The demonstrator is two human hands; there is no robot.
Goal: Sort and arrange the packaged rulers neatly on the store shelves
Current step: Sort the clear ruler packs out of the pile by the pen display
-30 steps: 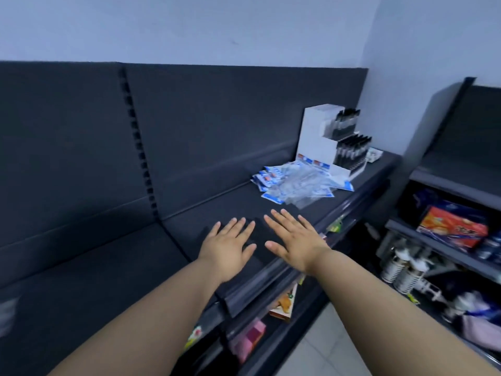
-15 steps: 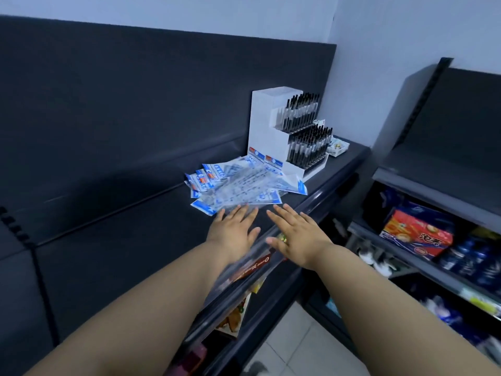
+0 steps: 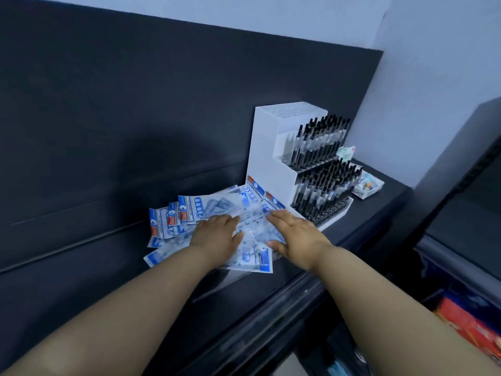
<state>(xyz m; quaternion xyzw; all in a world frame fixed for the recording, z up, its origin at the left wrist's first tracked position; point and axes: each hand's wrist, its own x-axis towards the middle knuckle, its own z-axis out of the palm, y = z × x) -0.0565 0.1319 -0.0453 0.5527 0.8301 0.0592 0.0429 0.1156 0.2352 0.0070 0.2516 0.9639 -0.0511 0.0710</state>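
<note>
A loose pile of rulers [image 3: 206, 210] in clear packets with blue-and-white headers lies on the dark shelf [image 3: 81, 280], close against the back panel [image 3: 162, 104]. The packets overlap at odd angles. Several headers fan out to the left, and one packet reaches toward the shelf's front edge.

The left grip [image 3: 217, 234], a bare hand, rests palm down on the middle of the pile. Its fingers are straight, slightly spread and point away from the person, and it is open, with nothing clasped. The right grip [image 3: 295, 234] lies palm down on the pile's right side, also open. Its fingers stretch over the packets and its thumb touches the plastic near the front. A strip of packets shows between the two hands. Both bare forearms reach in from the lower edge of the view.

Just right of the pile stands a white stepped pen stand [image 3: 265, 147]. At least one packet header touches its base. Its two tiers hold rows of black-capped pens [image 3: 320, 147], all upright. A small tray [image 3: 368, 185] of mixed small items sits on the shelf beyond the stand, near the pale wall, and its contents are too blurred to name.

At the lower right, on another shelf unit, a red package [image 3: 471, 321] shows, blurred.
</note>
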